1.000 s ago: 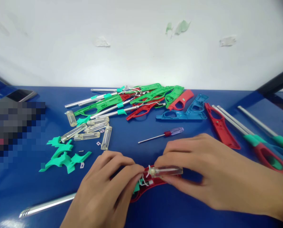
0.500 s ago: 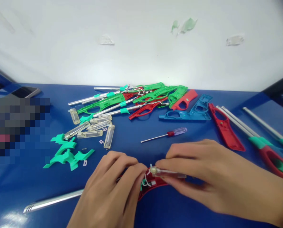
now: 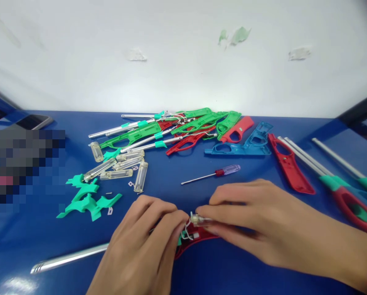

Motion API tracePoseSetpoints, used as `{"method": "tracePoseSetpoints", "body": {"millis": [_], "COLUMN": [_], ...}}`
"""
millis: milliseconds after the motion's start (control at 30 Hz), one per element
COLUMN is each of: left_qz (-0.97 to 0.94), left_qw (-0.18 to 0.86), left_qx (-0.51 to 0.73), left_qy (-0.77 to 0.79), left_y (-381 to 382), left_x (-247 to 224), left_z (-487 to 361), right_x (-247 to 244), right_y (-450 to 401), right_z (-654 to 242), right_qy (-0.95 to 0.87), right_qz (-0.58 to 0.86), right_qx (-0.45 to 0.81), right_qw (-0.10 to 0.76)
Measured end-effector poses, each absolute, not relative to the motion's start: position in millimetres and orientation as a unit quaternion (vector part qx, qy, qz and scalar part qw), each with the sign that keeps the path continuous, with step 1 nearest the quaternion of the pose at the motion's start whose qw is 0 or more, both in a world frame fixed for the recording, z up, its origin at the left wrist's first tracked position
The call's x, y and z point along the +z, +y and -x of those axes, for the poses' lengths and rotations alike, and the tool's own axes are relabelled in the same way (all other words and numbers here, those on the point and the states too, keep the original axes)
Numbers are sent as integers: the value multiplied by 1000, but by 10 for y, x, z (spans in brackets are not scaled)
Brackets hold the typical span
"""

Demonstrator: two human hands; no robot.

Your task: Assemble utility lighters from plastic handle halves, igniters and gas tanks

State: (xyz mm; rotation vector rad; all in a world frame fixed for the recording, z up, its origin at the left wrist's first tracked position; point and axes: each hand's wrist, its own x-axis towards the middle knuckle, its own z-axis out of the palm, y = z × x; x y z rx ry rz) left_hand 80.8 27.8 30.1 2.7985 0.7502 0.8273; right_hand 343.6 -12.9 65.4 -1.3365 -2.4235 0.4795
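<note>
My left hand (image 3: 143, 246) is closed over a red lighter half-shell (image 3: 183, 248), its fingertips pressed near the middle. A silver metal tube (image 3: 69, 258) sticks out to the left from under this hand. White wires (image 3: 188, 231) and a bit of green plastic show inside the shell. Between thumb and fingers, my right hand (image 3: 251, 221) pinches a clear lighter fuel tank (image 3: 198, 220) by its body. The valve end of the tank points left, just above the wires and close to my left fingertips. Most of the tank is hidden by my right fingers.
A screwdriver (image 3: 212, 175) lies beyond my hands. Several clear fuel tanks (image 3: 140, 176) and green triggers (image 3: 89, 200) are at left. Behind them is a pile of green shells (image 3: 198, 122) and tubes. A blue shell (image 3: 238, 149), a red shell (image 3: 290, 166) and lighters (image 3: 352, 200) lie at right.
My right hand has shifted slightly left with the fuel tank, its valve end now nearer my left fingertips. More of the tank is covered by my fingers. The left hand stays on the shell.
</note>
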Motion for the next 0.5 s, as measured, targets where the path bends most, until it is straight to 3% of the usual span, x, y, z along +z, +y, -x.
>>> {"method": "tracePoseSetpoints", "body": {"millis": [300,500], "left_qz": [-893,-903], "left_qw": [131,114], "left_qx": [297,303], "left_qy": [311,283], "left_y": [336,313], "left_x": [324,320], "left_z": [-879,-844], "right_x": [615,620], "right_y": [-94,-110], "right_z": [-3469,-3473], "right_qy": [-863,-867], "right_qz": [454,454], "right_qx": [132,117], "right_qw": [179,168]}}
